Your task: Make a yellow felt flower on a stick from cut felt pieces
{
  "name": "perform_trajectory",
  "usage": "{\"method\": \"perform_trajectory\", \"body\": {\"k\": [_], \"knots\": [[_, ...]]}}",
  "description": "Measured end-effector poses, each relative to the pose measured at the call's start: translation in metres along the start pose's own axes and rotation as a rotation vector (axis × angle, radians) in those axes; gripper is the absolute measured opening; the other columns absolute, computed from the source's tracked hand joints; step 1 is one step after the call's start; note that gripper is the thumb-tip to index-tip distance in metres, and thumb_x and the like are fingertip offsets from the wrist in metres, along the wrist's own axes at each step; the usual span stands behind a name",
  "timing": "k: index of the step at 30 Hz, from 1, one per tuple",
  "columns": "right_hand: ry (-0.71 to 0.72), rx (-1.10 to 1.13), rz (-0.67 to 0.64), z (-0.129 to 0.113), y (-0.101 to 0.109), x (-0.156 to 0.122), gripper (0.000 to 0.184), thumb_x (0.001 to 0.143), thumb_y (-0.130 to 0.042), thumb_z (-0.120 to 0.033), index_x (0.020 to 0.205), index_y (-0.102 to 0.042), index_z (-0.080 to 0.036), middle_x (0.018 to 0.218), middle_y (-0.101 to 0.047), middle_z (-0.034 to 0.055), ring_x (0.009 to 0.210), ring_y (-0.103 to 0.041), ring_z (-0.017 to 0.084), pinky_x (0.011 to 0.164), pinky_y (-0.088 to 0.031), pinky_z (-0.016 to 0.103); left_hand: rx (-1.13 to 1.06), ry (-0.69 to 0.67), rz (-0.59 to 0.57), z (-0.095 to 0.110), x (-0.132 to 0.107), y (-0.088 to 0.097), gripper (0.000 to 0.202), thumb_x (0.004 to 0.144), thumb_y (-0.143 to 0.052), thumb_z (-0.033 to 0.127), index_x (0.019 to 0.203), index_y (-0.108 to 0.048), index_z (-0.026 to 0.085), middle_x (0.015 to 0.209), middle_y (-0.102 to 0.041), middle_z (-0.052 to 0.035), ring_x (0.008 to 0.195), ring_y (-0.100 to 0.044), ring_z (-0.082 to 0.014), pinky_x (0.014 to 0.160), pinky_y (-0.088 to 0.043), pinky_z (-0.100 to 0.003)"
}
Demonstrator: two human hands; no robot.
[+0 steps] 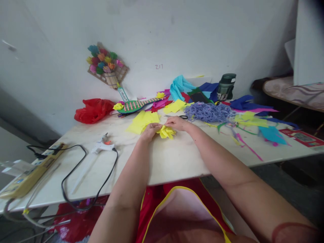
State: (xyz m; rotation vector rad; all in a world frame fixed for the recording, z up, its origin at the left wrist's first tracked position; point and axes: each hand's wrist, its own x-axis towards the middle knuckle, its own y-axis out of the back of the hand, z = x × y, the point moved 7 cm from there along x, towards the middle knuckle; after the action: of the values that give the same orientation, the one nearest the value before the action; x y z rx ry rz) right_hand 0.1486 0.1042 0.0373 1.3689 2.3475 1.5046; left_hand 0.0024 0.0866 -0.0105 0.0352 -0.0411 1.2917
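Between my two hands is a yellow crepe-paper flower (166,132), its ruffled petals facing down toward me. My left hand (151,131) pinches at the flower's left side, fingers closed. My right hand (176,123) is closed at its upper edge, with a thin pale strand or stick, too small to name, running between the fingertips. Yellow crepe-paper sheets (144,120) lie just behind my left hand. A pair of scissors (183,117) rests behind my right hand, its blades partly hidden.
A glue gun (103,145) lies at left, its cord looping toward a power strip (32,172). Tangled purple yarn (209,112), a dark bottle (226,87) and colored paper scraps are at right. Red plastic (93,110) and a flower-trimmed green craft piece (136,105) sit at the back.
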Motion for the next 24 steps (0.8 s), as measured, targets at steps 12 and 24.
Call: {"method": "perform_trajectory", "body": {"k": [12,24], "knots": [[0.102,-0.141,0.119,-0.011,0.004,-0.001,0.015,0.088,-0.07,-0.015,0.085,-0.084,-0.02,0.085,-0.072,0.0032,0.077,-0.063,0.014,0.07,-0.045,0.025,-0.073,0.085,0.109,0.004,-0.002,0.002,0.036,0.056,-0.088,0.045,0.066,-0.069,0.016,0.065,-0.067,-0.003,0.063,-0.062,-0.017,0.065,-0.049,-0.029],[0.1,-0.049,0.153,-0.006,0.002,0.0,0.015,0.085,-0.071,-0.013,0.084,-0.084,-0.019,0.085,-0.074,0.0036,0.075,-0.064,0.014,0.069,-0.047,0.025,-0.042,0.06,0.088,0.001,0.0,0.004,0.039,0.058,-0.087,0.048,0.064,-0.065,0.016,0.058,-0.06,-0.0003,0.055,-0.053,-0.0134,0.057,-0.041,-0.028]]}}
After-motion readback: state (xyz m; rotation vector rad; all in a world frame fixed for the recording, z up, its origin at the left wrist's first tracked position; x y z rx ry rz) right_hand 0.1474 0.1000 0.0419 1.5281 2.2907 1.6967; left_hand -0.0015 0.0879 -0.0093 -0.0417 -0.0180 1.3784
